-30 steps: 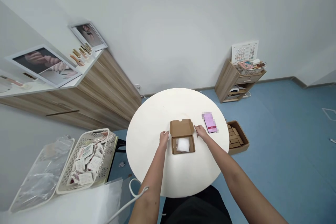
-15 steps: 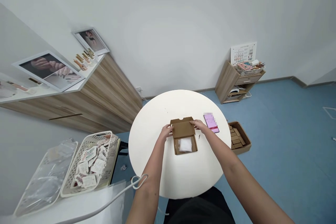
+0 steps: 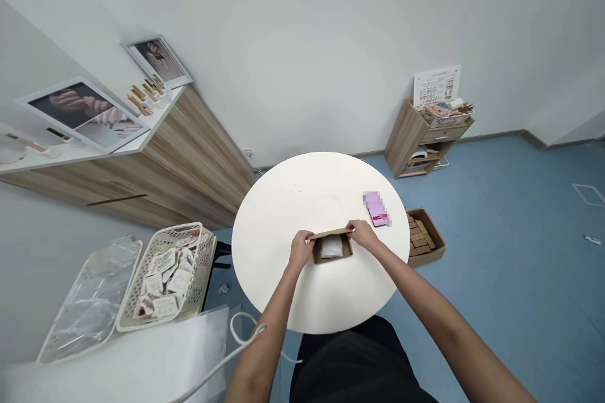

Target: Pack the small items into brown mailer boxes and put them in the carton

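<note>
A small brown cardboard box (image 3: 332,250) sits near the front of the round white table (image 3: 293,201), with a white soft packet (image 3: 331,247) showing inside. Its lid is nearly closed, and my left hand (image 3: 301,250) and my right hand (image 3: 362,234) pinch its two side edges. Beyond my right hand, a phone (image 3: 377,208) with a pink, pixelated screen lies on the table, not touched by either hand.
On the floor right of the table is a cardboard tray (image 3: 425,237) of small brown boxes. To the left stand a white basket (image 3: 165,281) of sachets and a clear plastic bag (image 3: 92,302). A white cable (image 3: 241,332) loops near my left forearm.
The box lid has swung down from standing open to nearly closed over the white packet. Both hands have moved with it and now hold its edges. The phone has not moved.
</note>
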Action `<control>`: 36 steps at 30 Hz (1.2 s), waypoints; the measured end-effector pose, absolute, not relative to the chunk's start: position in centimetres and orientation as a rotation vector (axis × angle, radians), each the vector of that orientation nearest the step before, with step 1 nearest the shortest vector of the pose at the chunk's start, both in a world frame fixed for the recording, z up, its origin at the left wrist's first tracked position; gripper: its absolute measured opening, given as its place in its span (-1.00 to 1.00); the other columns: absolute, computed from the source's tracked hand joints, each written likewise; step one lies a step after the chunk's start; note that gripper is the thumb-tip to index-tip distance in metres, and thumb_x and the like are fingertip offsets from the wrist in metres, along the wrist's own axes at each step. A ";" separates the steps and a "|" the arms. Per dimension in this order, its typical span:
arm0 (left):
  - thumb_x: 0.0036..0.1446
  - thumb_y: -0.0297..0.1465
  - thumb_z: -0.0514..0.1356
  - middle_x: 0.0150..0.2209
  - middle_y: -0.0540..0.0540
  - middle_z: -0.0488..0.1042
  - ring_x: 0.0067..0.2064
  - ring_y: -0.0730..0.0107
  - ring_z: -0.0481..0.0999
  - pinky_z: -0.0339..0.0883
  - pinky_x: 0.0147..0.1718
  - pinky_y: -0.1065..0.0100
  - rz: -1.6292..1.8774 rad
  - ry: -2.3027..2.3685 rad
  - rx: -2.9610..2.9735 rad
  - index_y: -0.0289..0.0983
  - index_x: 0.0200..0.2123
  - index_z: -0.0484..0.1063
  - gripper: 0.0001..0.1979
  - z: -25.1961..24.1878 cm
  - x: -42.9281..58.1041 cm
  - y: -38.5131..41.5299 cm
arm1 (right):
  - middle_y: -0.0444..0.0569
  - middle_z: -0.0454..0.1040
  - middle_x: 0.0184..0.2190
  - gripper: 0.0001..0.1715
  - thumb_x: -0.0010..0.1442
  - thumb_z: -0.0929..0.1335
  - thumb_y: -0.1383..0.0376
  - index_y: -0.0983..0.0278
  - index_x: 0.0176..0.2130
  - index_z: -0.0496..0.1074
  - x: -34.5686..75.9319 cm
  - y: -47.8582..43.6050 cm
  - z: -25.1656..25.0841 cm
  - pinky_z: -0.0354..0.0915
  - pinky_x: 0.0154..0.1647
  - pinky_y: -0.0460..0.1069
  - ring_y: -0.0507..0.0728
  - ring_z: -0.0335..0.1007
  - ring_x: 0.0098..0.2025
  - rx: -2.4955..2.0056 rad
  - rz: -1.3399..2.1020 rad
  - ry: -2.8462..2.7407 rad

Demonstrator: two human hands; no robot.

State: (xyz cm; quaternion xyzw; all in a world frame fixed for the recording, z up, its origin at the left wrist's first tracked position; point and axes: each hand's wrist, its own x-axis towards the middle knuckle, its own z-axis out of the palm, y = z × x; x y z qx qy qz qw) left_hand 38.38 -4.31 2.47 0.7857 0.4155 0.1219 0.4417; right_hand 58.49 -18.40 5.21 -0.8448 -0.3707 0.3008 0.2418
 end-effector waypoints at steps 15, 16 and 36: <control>0.15 -0.53 0.00 0.44 -0.06 -0.25 0.41 0.18 -0.11 0.14 0.25 0.05 0.315 0.886 2.243 -0.02 0.39 -0.19 -0.22 -5.1 31.3 -14.7 | -0.11 0.16 0.33 -0.05 0.02 0.19 0.55 0.10 0.35 0.05 51.2 -27.5 -3.1 0.34 0.09 0.07 0.21 0.18 0.23 -2.432 0.578 -1.308; 0.16 -0.53 -0.01 0.44 -0.05 -0.27 0.41 0.19 -0.11 0.12 0.26 0.04 0.313 0.880 2.251 -0.03 0.39 -0.20 -0.22 -5.3 31.2 -14.9 | -0.11 0.16 0.33 -0.05 0.03 0.19 0.54 0.10 0.36 0.04 51.1 -27.7 -3.5 0.33 0.11 0.07 0.20 0.17 0.24 -2.423 0.559 -1.311; 0.16 -0.50 0.01 0.30 -0.06 0.23 0.31 0.27 0.21 0.12 0.27 0.16 0.442 1.066 1.823 -0.17 0.32 0.11 -0.37 -4.2 32.6 -15.2 | -0.03 0.23 0.29 -0.19 0.18 0.12 0.44 0.19 0.38 -0.04 50.0 -27.4 -4.4 -0.06 0.37 0.26 0.18 0.02 0.36 -2.239 0.587 -1.151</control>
